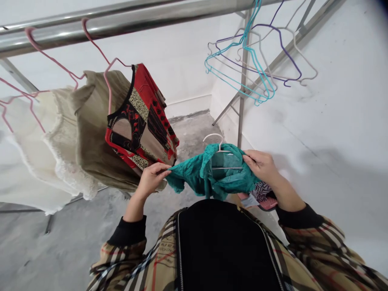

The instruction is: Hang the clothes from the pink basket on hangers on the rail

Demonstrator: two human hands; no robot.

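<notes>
A teal green shirt (189,171) is stretched out in front of my body, with a pale hanger (220,142) inside it; the hanger's hook sticks up out of the collar. My left hand (153,176) is closed, pinching the shirt's left end between thumb and fingers. At the other side my right hand (261,165) grips the shirt near its right shoulder. Close beyond my left hand hangs a red, black and beige patterned top (151,131) on a pink hanger (110,66).
A metal rail (169,20) crosses the top. On its left hang an olive garment (100,121) and cream garments (57,121). Blue hangers (254,60) and purple and white ones hang at right, near the wall. Folded patterned cloth (263,194) lies below my right hand.
</notes>
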